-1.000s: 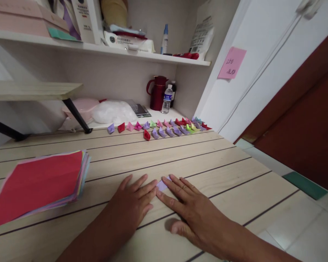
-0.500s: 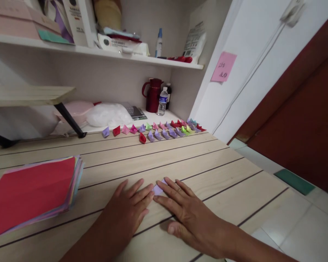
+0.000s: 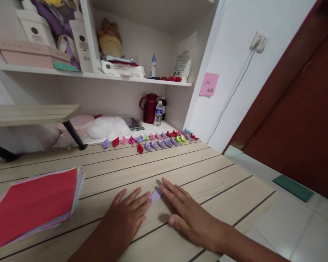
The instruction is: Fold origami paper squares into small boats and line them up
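Observation:
A small folded piece of light purple paper [image 3: 156, 195] lies on the wooden table [image 3: 112, 180] between my hands. My left hand [image 3: 129, 211] lies flat, fingers outstretched, its fingertips on the paper's left end. At the paper's right end is my right hand [image 3: 190, 214], tipped onto its edge with the fingers straight and the thumb apart. Part of the paper is hidden under the fingers. Along the back edge stand folded paper boats, among them a red boat [image 3: 140, 148] and a purple boat [image 3: 105, 143].
A stack of coloured paper with a red sheet [image 3: 41, 203] on top lies at the left. Behind the boats are a dark red jug [image 3: 150, 108], a water bottle [image 3: 158, 113] and a white plastic bag [image 3: 109, 126]. A small raised shelf [image 3: 32, 114] stands at the back left.
My right hand has turned from lying flat onto its edge, showing more of the paper. My left hand stays on the paper. The view has tilted upward.

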A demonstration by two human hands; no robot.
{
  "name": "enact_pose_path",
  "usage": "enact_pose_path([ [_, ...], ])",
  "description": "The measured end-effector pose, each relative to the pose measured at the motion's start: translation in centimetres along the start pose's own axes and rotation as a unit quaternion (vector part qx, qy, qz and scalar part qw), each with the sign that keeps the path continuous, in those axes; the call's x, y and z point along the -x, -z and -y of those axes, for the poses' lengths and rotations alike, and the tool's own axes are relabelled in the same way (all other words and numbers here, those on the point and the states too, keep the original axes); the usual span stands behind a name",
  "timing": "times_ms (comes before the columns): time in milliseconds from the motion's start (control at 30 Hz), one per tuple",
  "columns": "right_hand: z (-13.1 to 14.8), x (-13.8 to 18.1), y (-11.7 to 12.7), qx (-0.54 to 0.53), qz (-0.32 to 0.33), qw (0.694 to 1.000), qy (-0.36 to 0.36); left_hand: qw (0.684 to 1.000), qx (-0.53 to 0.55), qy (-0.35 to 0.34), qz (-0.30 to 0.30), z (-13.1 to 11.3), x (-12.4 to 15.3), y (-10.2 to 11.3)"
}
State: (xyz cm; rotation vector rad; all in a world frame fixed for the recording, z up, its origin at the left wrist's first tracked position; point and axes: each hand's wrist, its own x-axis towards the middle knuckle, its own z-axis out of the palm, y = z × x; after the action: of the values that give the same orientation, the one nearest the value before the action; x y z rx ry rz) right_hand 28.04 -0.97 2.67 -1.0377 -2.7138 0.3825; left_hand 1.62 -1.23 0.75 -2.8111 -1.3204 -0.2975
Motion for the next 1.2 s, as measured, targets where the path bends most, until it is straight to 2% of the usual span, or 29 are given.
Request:
enact_pose_path([
  [133, 0.2, -0.2, -0.3, 0.051, -0.005, 0.998, -0.041, 1.0, 0.013, 0.01, 0.016, 0.0, -0.1, -0.1],
  [233, -0.1, -0.7, -0.3, 0.031, -0.025, 0.998, -0.039, 1.0, 0.025, 0.012, 0.007, 0.1, 0.0, -0.2],
  [333, -1.6, -1.2, 0.4, -0.064, -0.058, 0.996, -0.007, 0.999, 0.051, 0.012, 0.002, 0.1, 0.4, -0.4],
  [433, -3.6, -2.2, 1.4, -0.192, -0.082, 0.977, -0.053, 0.998, 0.067, 0.018, -0.002, 0.1, 0.7, -0.5],
  [567, -5.0, -4.2, 1.8, -0.213, -0.063, 0.972, -0.073, 0.998, 0.045, 0.03, -0.041, -0.1, 0.9, -0.3],
  [833, -4.6, -6.5, 1.6, -0.249, -0.016, 0.964, -0.086, 0.994, 0.057, 0.037, -0.083, -0.4, 1.2, 0.1],
  [1033, -4.0, -6.4, 1.4, -0.318, -0.005, 0.937, -0.143, 0.974, 0.139, 0.123, -0.131, 0.0, 0.9, 0.0],
  [1133, -4.0, -6.7, 0.8, -0.392, -0.005, 0.903, -0.174, 0.944, 0.228, 0.19, -0.144, 0.2, 1.0, 0.4],
  [1200, -4.2, -7.3, 0.5, -0.455, -0.014, 0.871, -0.184, 0.91, 0.299, 0.244, -0.152, 0.4, 1.0, 0.7],
])
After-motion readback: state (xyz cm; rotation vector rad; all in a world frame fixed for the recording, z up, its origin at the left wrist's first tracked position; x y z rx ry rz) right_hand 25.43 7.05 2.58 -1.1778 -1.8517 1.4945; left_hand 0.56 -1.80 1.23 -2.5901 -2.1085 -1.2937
